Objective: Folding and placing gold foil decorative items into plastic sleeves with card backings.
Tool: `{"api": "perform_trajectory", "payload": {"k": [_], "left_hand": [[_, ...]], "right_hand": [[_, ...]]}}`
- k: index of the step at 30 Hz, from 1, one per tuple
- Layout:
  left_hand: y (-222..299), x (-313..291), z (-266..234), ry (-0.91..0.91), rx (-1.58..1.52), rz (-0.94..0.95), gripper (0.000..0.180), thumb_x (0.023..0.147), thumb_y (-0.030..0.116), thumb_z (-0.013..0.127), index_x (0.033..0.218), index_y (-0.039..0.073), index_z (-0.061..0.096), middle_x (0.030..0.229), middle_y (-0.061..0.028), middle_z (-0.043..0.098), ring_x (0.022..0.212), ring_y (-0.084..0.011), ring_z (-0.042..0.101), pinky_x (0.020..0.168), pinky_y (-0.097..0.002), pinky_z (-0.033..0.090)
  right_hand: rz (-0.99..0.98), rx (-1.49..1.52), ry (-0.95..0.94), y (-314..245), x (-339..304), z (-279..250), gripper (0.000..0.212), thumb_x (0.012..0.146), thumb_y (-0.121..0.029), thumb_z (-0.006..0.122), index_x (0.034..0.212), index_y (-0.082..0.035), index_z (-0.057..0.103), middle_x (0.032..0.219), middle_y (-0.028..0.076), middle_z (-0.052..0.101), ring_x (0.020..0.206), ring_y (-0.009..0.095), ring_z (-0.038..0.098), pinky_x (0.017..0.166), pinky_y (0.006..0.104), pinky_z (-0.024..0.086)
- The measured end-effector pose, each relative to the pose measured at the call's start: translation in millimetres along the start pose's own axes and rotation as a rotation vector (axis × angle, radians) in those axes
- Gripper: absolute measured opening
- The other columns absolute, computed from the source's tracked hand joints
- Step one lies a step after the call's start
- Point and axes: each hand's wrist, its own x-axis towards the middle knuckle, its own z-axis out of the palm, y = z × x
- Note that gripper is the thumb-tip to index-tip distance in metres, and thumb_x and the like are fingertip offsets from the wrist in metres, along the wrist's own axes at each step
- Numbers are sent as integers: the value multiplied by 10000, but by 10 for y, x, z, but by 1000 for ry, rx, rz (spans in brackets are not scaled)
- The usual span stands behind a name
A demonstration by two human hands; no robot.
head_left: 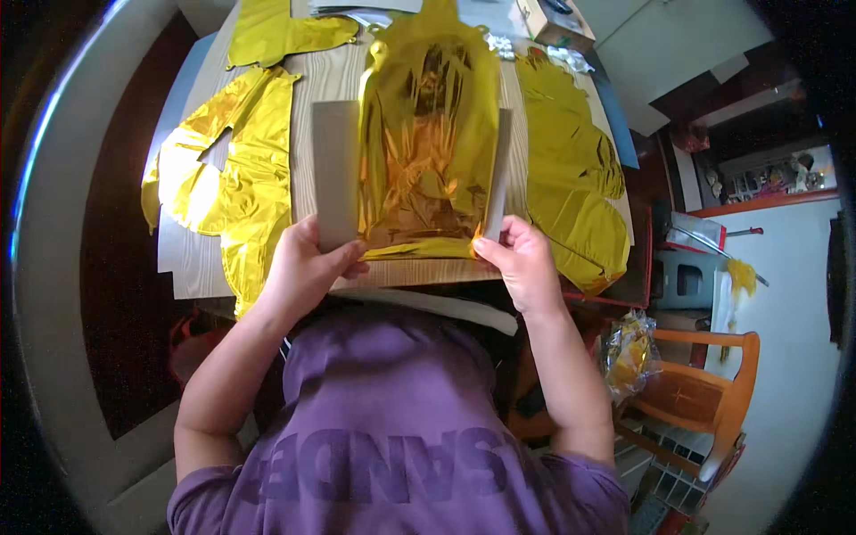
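A shiny gold foil balloon, flat and uninflated, lies lengthwise over a pale grey card at the near edge of the table. The card shows on both sides of the foil. My left hand is closed, with thumb and fingers pinching the near left corner of the foil and card. At the near right corner, my right hand pinches the foil's edge against the card, thumb on top. The fingers under the card are partly hidden. The foil's near edge looks folded in a narrow strip.
Crinkled gold foil balloons lie at left, right and far left on the wood-grain table. A small box stands at the far right. Beside the table is a wooden chair with a clear bag of gold foil.
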Motion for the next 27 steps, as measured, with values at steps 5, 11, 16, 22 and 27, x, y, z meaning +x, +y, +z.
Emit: {"api": "perform_trajectory", "payload": {"k": [5,11,16,22,27], "left_hand": [[60,132,-109,-4,679,7,557,796,265,812,1222,-13,585,994,-155,703,874,-315,705,779,-390,562],[-54,-60,109,196,1226,625,845,741,386,825,1431,70,455,1459,-188,461,1353,-371,442,1097,-493,384],[-333,100,479,-345,1242,973,948,790,515,725,1543,87,341,1616,-132,308,1500,-333,270,1220,-518,205],[-429,146,547,-408,1348,914,961,820,584,647,1555,66,309,1616,-125,313,1500,-314,275,1223,-508,194],[-386,118,546,-400,1405,893,933,851,602,615,1563,83,312,1605,-102,334,1489,-317,286,1213,-510,211]], "right_hand": [[11,-439,-1,92,146,-34,82,883,-9,701,904,-23,623,762,-29,627,649,30,531,588,221,452],[41,-587,23,47,139,-57,192,828,-112,758,922,-2,632,739,94,687,652,152,641,622,307,501],[64,-615,-40,9,181,-120,202,835,-130,766,918,-6,630,721,65,670,648,131,633,605,303,500],[283,-489,-140,-158,352,-231,171,928,-151,703,913,-10,607,707,5,624,569,70,573,518,241,485],[297,-504,-174,-205,418,-233,147,956,-119,660,896,-14,578,672,4,597,547,58,551,484,228,460]]}}
